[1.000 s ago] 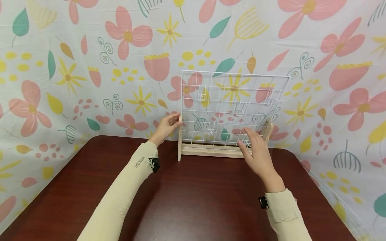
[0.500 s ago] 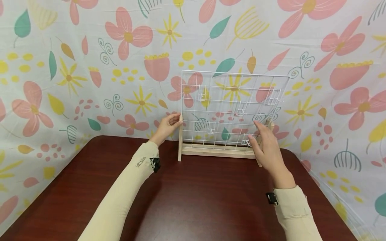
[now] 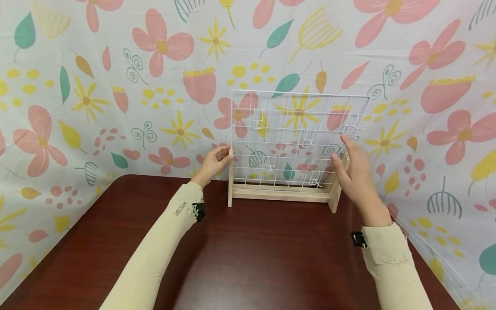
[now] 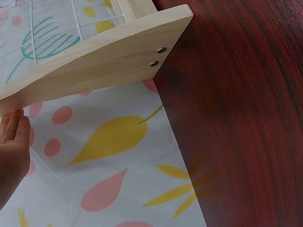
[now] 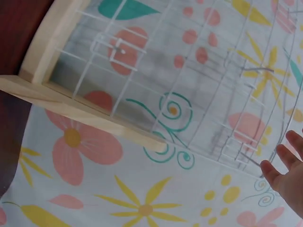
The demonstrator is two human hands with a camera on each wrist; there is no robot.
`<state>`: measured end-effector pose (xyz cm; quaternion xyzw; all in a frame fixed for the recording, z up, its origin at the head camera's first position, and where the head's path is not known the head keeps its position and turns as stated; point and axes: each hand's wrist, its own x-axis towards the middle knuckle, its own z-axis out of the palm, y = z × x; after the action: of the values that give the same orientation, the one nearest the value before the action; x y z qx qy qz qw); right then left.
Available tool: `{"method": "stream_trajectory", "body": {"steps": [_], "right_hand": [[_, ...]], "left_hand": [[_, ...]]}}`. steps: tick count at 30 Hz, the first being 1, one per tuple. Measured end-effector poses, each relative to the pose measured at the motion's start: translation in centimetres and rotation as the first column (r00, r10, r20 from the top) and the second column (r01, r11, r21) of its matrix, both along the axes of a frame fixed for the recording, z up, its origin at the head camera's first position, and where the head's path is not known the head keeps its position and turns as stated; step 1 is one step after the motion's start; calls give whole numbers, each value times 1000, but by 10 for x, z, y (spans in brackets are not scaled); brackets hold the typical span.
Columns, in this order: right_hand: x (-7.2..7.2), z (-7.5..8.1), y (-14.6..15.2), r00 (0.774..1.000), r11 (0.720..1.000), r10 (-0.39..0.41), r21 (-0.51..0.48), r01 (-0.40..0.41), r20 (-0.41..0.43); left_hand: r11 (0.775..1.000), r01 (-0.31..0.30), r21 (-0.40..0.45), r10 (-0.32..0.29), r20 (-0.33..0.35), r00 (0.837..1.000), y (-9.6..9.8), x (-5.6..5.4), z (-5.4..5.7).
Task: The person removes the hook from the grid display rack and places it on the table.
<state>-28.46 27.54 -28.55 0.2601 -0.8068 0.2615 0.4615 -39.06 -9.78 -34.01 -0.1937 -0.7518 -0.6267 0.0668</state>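
Dark red-brown table (image 3: 248, 258); floral cloth (image 3: 170, 92) behind it; white wire grid (image 3: 286, 143) in pale wooden stand (image 3: 280, 196) near table's far edge; white wire hooks (image 3: 314, 181) spread over grid at differing heights; left hand (image 3: 213, 163) pinching stand's left upright (image 3: 230, 181) near top; right hand (image 3: 358, 174) at stand's right side, partly hiding right upright (image 3: 334, 196), thumb and fingers apart, fingertips near upper-right hook, contact unclear; cream sleeves (image 3: 149, 249) on both arms, lettering on left one; black device (image 3: 358, 239) at each wrist.

a dark reddish-brown table (image 3: 248, 254) with rounded far corners stands in front of a white cloth (image 3: 240, 47) printed with pink flowers (image 3: 162, 46) and leaves (image 3: 25, 32).
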Motion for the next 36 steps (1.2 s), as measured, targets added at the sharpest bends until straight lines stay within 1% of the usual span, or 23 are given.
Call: {"method": "stream_trajectory", "body": {"steps": [2, 3, 5, 11, 13, 16, 20, 25, 30, 36], "right_hand": [[-3, 7, 2, 1000, 1000, 9, -12, -9, -16], [-5, 10, 2, 1000, 1000, 13, -27, -13, -18], [-7, 16, 3, 1000, 999, 10, -54, -11, -18], [-12, 34, 7, 1000, 989, -27, -146, 25, -14], [-14, 39, 9, 999, 984, -44, -175, 42, -6], [-15, 45, 11, 997, 974, -63, -214, 70, 39], [-15, 47, 14, 991, 964, -70, -247, 96, 113], [-15, 45, 21, 984, 956, -79, -267, 120, 159], [-17, 44, 27, 970, 950, -99, -269, 158, 222], [-21, 45, 32, 948, 949, -101, -256, 182, 302]], "left_hand": [[1000, -7, 1, 7, 3, 1000, -1, 0, 2], [1000, -15, -1, 15, -3, 1000, -1, -3, 0], [1000, -19, 5, 19, 2, 1000, -2, -2, 1], [1000, -28, -1, 28, 5, 1000, -4, -1, 3], [1000, -28, 0, 28, 1, 1000, -5, -1, 2], [1000, -25, 7, 25, -3, 1000, -5, -1, 1], [1000, -19, 12, 19, 2, 1000, -5, 0, -2], [1000, -17, 4, 17, 12, 1000, -2, 2, -5], [1000, -13, -5, 13, 3, 1000, 1, 1, -4], [1000, -7, 9, 7, 9, 1000, 2, -1, -2]]}}
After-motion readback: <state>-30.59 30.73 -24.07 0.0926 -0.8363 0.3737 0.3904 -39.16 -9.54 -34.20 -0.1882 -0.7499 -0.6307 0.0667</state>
